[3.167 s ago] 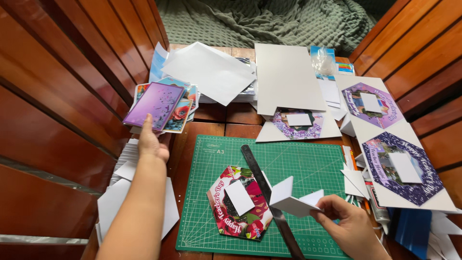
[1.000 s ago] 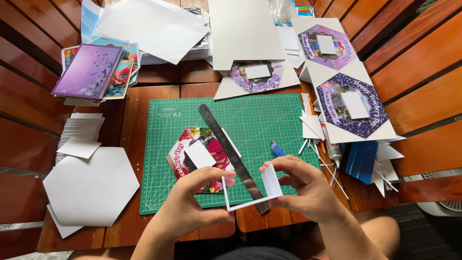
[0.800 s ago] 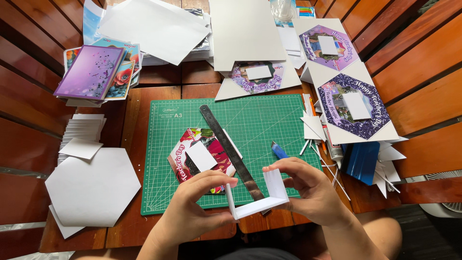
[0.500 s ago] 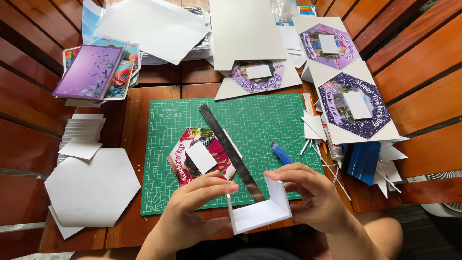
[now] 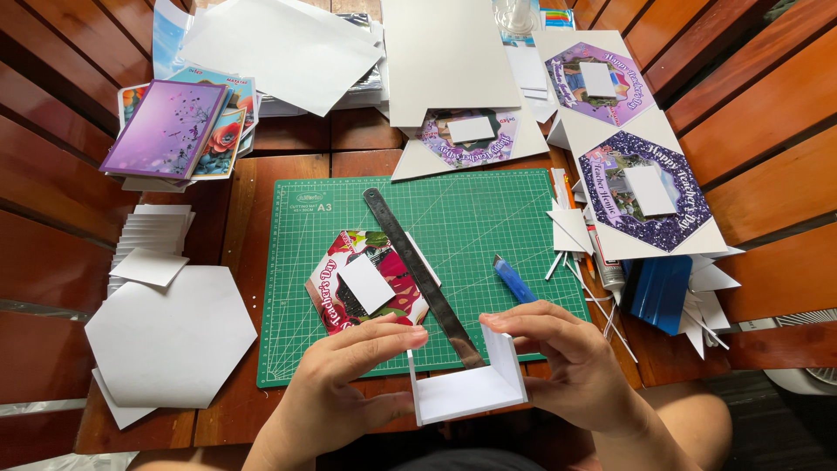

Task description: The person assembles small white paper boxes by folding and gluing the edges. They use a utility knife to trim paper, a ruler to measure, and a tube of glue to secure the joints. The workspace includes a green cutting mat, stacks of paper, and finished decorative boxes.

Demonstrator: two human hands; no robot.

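The white card strip [image 5: 466, 388], now bent into a three-sided trough where a second ago it was barely folded, sits pinched between the left hand [image 5: 344, 397] and right hand [image 5: 571, 366] at six o'clock of the green cutting mat [image 5: 488, 227], its fourth side still open, the metal ruler [image 5: 418, 270] lying at twelve o'clock of it on the desk [image 5: 240, 201].

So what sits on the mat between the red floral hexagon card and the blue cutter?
In the head view, a dark metal ruler lies diagonally on the green cutting mat, between the red floral hexagon card and the blue cutter.
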